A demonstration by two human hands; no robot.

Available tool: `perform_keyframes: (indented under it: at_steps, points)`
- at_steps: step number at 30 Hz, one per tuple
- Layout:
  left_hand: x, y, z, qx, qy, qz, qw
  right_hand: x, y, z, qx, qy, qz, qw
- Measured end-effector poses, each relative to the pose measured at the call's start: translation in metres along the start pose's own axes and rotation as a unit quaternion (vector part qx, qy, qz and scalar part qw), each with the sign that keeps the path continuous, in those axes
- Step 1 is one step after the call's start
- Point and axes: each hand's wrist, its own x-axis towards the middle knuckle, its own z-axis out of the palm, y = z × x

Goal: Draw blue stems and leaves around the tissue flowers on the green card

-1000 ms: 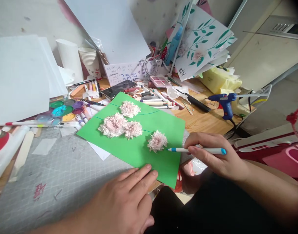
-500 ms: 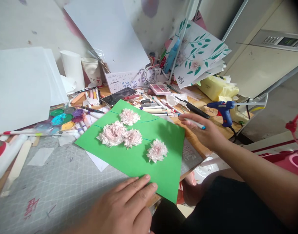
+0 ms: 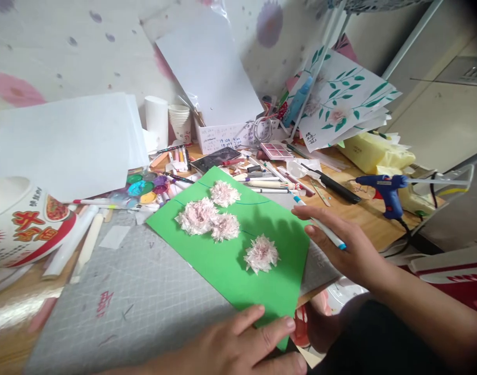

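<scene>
A sheet of green paper [image 3: 233, 265] lies at an angle on the grey cutting mat [image 3: 160, 307]. Several ruffled pale-pink paper flowers [image 3: 197, 215] sit on it, with thin dark-teal curved lines near some of them. My left hand [image 3: 248, 344] rests on the sheet's near edge, fingers spread. A white marker [image 3: 324, 229] with blue ends is held in my right hand [image 3: 348, 250], beside the sheet's right corner. Its tip points up and left, and the hand casts a shadow on the green paper. I cannot tell whether the tip touches anything.
Behind the sheet are scattered pens [image 3: 270, 184], a phone [image 3: 216, 159] and a paint palette [image 3: 148, 188]. A blue glue gun [image 3: 385, 188] lies at the right. On the left stand a noodle tub [image 3: 27, 224] and white paper sheets [image 3: 62, 140]. Paper cups [image 3: 179, 124] stand behind.
The view has swung left, bringing the noodle tub into sight. My left hand has slid along the near edge toward the lower corner, fingers wider apart. The marker now tilts more steeply in my right hand.
</scene>
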Motion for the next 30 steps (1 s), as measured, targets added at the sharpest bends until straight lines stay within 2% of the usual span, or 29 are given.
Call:
perform_keyframes:
  at_steps: [1, 2, 6, 11, 14, 20, 26, 30]
  points:
    - [-0.001, 0.0, 0.005, 0.016, -0.006, 0.019, 1.0, 0.002, 0.001, 0.001, 0.011, 0.0, 0.01, 1.0]
    - [-0.001, 0.0, 0.011, 0.034, 0.012, 0.028, 0.999, 0.004, 0.002, 0.002, 0.03, 0.001, 0.02, 0.999]
    - [-0.003, 0.0, 0.028, 0.053, 0.038, 0.022, 0.998, 0.008, 0.003, 0.004, 0.163, 0.013, 0.072, 0.984]
    - [-0.005, -0.001, 0.023, 0.027, 0.039, -0.04, 0.998, 0.004, 0.005, 0.005, 0.291, 0.054, 0.135, 0.945]
    - [-0.007, -0.002, 0.019, 0.002, 0.032, -0.06, 0.998, 0.005, 0.003, 0.006, 0.272, 0.065, 0.128, 0.952]
    - [-0.01, -0.005, 0.024, -0.01, 0.052, -0.088, 0.995, 0.011, -0.007, 0.006, 0.158, 0.044, 0.041, 0.986]
    - [-0.016, 0.003, 0.025, -0.016, 0.071, -0.14, 0.987, 0.001, -0.019, 0.001, 0.218, -0.005, 0.064, 0.974]
    - [-0.015, 0.008, 0.022, -0.004, 0.073, -0.144, 0.987, -0.003, -0.027, 0.002, 0.233, -0.041, 0.077, 0.969]
